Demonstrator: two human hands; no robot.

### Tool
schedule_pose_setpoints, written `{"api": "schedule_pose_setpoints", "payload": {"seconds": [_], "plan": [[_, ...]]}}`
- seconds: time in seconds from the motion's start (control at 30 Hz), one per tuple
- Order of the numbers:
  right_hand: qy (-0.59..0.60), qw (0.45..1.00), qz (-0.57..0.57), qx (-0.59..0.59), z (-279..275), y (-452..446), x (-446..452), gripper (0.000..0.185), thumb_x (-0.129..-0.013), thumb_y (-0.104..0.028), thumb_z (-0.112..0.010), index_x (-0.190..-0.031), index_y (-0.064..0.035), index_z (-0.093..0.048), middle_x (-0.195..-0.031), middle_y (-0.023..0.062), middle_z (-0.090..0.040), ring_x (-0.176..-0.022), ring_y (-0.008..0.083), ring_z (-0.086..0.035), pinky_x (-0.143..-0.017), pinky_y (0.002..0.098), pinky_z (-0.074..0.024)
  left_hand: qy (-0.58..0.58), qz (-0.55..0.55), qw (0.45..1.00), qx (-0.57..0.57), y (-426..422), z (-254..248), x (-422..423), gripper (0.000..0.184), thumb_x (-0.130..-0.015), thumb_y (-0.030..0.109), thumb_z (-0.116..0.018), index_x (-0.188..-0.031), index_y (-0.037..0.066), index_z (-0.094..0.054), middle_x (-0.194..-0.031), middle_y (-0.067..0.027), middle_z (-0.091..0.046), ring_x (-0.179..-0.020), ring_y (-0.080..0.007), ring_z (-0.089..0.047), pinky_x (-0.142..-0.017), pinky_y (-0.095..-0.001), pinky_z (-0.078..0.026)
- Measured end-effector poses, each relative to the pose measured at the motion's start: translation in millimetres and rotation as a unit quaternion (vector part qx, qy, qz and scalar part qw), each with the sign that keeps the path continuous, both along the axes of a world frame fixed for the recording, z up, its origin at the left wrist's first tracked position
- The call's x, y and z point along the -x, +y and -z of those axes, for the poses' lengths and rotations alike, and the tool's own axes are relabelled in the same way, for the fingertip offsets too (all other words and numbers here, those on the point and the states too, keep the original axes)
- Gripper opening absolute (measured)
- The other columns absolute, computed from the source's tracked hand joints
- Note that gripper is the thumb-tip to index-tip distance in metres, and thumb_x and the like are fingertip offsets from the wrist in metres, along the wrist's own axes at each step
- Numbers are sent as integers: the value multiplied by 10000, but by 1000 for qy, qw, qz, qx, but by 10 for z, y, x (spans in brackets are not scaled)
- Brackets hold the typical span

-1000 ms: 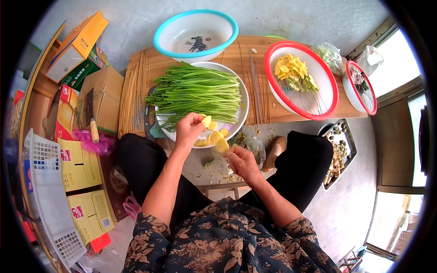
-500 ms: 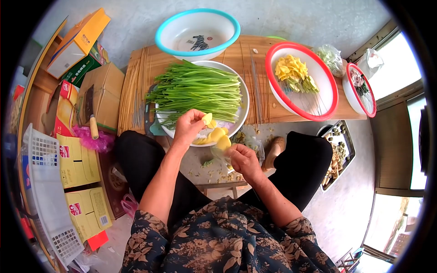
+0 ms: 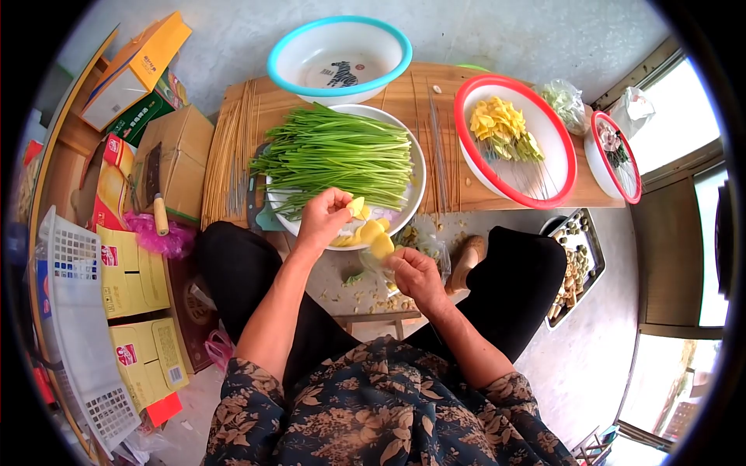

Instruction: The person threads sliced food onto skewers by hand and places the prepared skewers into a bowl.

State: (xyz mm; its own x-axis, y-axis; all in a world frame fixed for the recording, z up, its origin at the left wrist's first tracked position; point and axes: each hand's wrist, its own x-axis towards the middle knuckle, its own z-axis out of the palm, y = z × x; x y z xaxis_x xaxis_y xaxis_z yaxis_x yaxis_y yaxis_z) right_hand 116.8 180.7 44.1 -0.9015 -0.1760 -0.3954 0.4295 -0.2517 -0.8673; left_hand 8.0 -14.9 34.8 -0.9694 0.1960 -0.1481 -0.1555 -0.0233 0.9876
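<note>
My left hand [image 3: 325, 220] is closed in a pinch on a thin yellow potato slice [image 3: 357, 206], over the front of a white basin [image 3: 420, 171]. My right hand [image 3: 417, 273] is closed too, lower and to the right, with a larger potato slice [image 3: 381, 246] standing at its fingertips. Whether a skewer runs through that slice I cannot tell. Loose potato slices [image 3: 367, 232] lie at the basin's near edge, between the hands. Behind them, a big heap of green garlic chives [image 3: 342, 155] fills the basin.
Bamboo skewers [image 3: 225, 163] lie left on the wooden table [image 3: 443, 78], metal skewers [image 3: 439, 159] right. A red-rimmed bowl [image 3: 558, 177] holds skewered yellow slices. Behind stands a blue-rimmed basin [image 3: 276, 66]. A tray [image 3: 594, 241] is on the floor right; boxes [image 3: 136, 276] and a cleaver [image 3: 159, 210] are left.
Both hands stay almost in place, each with its slice. The left hand has shifted very slightly; the rest looks the same.
</note>
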Motion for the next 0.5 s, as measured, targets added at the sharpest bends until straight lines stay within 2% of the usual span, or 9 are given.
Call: {"api": "schedule_pose_setpoints", "payload": {"seconds": [0.17, 0.23, 0.3, 0.5], "plan": [[-15, 1000, 4, 27, -22, 15, 11, 171, -924, -164, -519, -878, -14, -587, -516, -53, -404, -404, 33, -318, -385, 194, -235, 28, 2, 1000, 5, 27, 15, -18, 69, -787, -13, -603, -850, 5, -579, -779, 1, -598, -672, -55, -551, -626, -208, -467], [-71, 988, 4, 136, -24, 38, 32, 168, -925, -162, -513, -888, -15, -585, -507, -50, -392, -396, 40, -305, -382, 198, -225, 51, 15, 998, 27, 40, 25, -48, 76, -786, -15, -603, -856, 4, -580, -786, -1, -600, -671, -56, -553, -629, -208, -470], [-68, 991, 11, 114, -55, 19, 41, 164, -927, -153, -513, -870, -17, -584, -506, -46, -388, -398, 45, -302, -387, 201, -219, 4, 24, 1000, 7, 71, -3, -70, 94, -817, -9, -568, -910, -4, -560, -849, -41, -610, -720, -90, -592, -681, -236, -510], [-21, 999, 12, 25, -22, -8, 41, 161, -928, -157, -520, -876, -21, -591, -513, -52, -395, -405, 38, -310, -395, 196, -228, -123, -27, 984, -123, 59, 72, -50, 139, -856, 113, -588, -934, 2, -557, -887, -73, -624, -743, -154, -628, -671, -275, -528]]}}
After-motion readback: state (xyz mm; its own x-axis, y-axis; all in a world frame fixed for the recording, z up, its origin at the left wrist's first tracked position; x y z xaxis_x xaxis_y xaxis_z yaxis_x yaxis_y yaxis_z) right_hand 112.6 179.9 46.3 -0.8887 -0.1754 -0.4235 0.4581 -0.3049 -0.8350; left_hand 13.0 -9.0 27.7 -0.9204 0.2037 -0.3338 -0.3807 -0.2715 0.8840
